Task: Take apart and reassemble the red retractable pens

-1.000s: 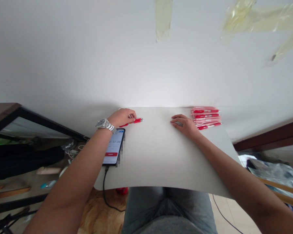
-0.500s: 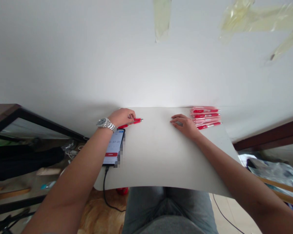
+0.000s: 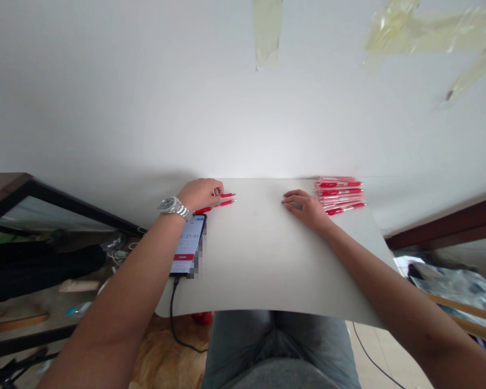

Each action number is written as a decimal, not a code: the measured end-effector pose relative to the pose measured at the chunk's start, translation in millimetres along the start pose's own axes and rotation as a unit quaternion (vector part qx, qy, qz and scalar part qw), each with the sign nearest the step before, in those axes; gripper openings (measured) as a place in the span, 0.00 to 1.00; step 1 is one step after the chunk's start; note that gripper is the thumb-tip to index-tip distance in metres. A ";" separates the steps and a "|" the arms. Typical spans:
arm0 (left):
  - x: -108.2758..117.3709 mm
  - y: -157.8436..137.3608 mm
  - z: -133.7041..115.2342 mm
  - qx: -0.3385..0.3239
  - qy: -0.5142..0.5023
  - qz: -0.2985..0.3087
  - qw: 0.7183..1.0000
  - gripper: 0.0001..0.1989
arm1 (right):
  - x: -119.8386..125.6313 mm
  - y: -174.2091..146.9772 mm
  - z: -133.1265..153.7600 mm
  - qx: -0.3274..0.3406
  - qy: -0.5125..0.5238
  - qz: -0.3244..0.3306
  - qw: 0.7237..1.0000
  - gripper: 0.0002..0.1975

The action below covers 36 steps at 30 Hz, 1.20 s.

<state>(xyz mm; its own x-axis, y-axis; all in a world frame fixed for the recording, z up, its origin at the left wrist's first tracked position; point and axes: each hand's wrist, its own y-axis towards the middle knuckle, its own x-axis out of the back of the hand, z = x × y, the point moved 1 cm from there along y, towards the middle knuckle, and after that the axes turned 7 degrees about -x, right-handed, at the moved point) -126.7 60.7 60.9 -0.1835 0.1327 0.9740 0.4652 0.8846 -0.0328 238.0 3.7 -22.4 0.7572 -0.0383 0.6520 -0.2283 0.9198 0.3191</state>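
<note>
White wall (image 3: 186, 108) with strips of yellowed tape (image 3: 268, 32) rises behind the pale surface (image 3: 251, 259), which meets it along a straight edge. At the left, the phone (image 3: 188, 246) lies face up with its screen lit and a dark cable (image 3: 172, 313) running from its near end.

The left hand (image 3: 204, 193) is narrow, its thumb and fingers pinched on the upper pen (image 3: 228, 195), whose metal tip points right. Just nearer the body, the lower pen (image 3: 227, 203) lies slanted, its left end close to the top of the phone. The right hand (image 3: 305, 208) rests on the surface, loosely curved with a modest gap between thumb and forefinger; no pen shows in it. Beside it, the pile (image 3: 342, 192) of red pens sits near the wall, tips to the right.

For a clean handling, I would keep the pinch light and near the barrel's middle, lift slightly so the lower pen isn't dragged, and hold the tip clear of the phone.

Half a second ago the two tips lay together; now a strip of surface shows between them, the upper pen having shifted toward the wall. Right hand and pile look unchanged.
</note>
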 end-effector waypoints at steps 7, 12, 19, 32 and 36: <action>17.4 -0.6 -35.0 -0.026 -0.106 -0.078 0.991 0.09 | 0.0 0.6 -0.7 -0.003 0.003 0.000 1.000 0.09; 14.3 2.4 -68.7 -0.048 -0.247 -0.123 0.960 0.11 | 0.7 0.6 0.8 -0.010 0.000 0.003 1.000 0.09; -14.0 6.6 -111.7 -0.033 -0.454 -0.157 0.877 0.11 | -0.3 0.5 -0.8 -0.007 0.001 0.000 1.000 0.09; -86.5 18.2 -140.8 0.009 -0.639 -0.183 0.747 0.13 | -1.0 0.7 -2.5 -0.012 -0.002 0.000 1.000 0.10; -95.8 19.2 -141.4 -0.009 -0.649 -0.194 0.736 0.13 | -1.6 0.5 -3.1 0.001 0.001 -0.004 1.000 0.09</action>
<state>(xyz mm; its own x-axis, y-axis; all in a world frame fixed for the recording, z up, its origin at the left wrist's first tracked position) 22.2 1.8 -1.4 -0.9725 0.1965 -0.1250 0.1684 0.9640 0.2057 238.6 5.4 -25.4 0.7608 -0.0445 0.6475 -0.2238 0.9185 0.3260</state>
